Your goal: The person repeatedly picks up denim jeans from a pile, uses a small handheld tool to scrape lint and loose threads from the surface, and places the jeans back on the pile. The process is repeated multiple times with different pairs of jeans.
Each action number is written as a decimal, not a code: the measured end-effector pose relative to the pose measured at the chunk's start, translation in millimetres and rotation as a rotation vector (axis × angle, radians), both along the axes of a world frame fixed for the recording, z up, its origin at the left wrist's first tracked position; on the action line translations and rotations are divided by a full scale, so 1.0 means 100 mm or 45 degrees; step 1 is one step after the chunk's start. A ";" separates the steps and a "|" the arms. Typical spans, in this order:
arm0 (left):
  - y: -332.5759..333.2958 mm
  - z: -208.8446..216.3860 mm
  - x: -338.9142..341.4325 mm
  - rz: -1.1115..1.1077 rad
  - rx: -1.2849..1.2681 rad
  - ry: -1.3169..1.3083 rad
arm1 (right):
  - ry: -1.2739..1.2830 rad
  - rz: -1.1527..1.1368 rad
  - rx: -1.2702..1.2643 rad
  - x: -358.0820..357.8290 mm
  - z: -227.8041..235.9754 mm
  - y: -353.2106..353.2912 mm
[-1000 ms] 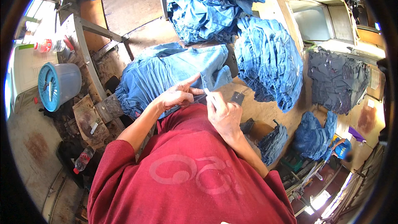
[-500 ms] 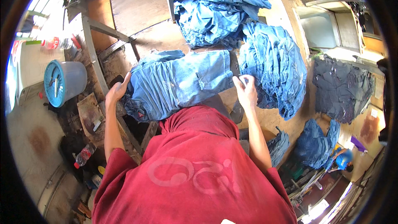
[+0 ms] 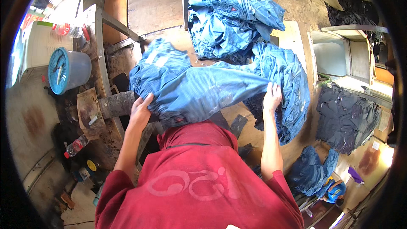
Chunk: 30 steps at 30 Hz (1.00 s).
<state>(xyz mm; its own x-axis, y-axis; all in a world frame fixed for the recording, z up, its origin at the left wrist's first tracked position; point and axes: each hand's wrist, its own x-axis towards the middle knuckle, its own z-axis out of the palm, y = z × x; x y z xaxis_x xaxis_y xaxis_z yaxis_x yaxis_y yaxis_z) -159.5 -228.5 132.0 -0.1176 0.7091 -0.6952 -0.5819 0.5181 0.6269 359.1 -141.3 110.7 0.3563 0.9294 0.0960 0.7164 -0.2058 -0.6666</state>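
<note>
A pair of light-blue jeans [image 3: 199,89] is stretched sideways across the table in front of me, blurred in places by motion. At its left, wider end, my left hand [image 3: 142,109] is closed on the lower edge of the cloth. My right hand [image 3: 272,97] pinches the narrower end, out to the right. Right behind that hand stands a bundled pile of blue jeans [image 3: 294,80]. Farther back lies a taller heap of jeans [image 3: 224,29], one bearing a small red triangular label.
A translucent bucket with a blue rim [image 3: 78,72] stands left, near plastic bottles [image 3: 78,144]. A wooden frame [image 3: 99,46] borders the table. Dark folded garments [image 3: 347,114] are stacked at right. More jeans [image 3: 309,169] and another person in blue [image 3: 335,191] are lower right.
The jeans went from a compact folded shape to drawn out wide. My right hand moved right with one end; my left hand moved inward and closed on the other. The view shifted slightly.
</note>
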 end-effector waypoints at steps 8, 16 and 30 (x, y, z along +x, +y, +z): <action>1.39 -0.11 1.12 -0.490 0.200 0.370 | 0.268 -0.064 0.377 0.66 0.99 1.41; 2.69 0.14 2.43 -0.517 0.257 -0.511 | 0.773 -0.193 0.808 1.48 2.76 2.29; 5.13 1.76 2.72 -0.374 0.591 0.393 | 0.591 -0.202 0.371 2.98 3.68 2.35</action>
<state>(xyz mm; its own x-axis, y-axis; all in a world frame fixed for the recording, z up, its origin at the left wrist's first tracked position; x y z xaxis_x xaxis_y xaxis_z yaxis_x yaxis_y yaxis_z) 112.1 284.8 307.7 -0.0186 0.9621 -0.2722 -0.2129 0.2622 0.9413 656.9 93.4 478.4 0.5554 0.8196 0.1408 0.3104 -0.0473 -0.9494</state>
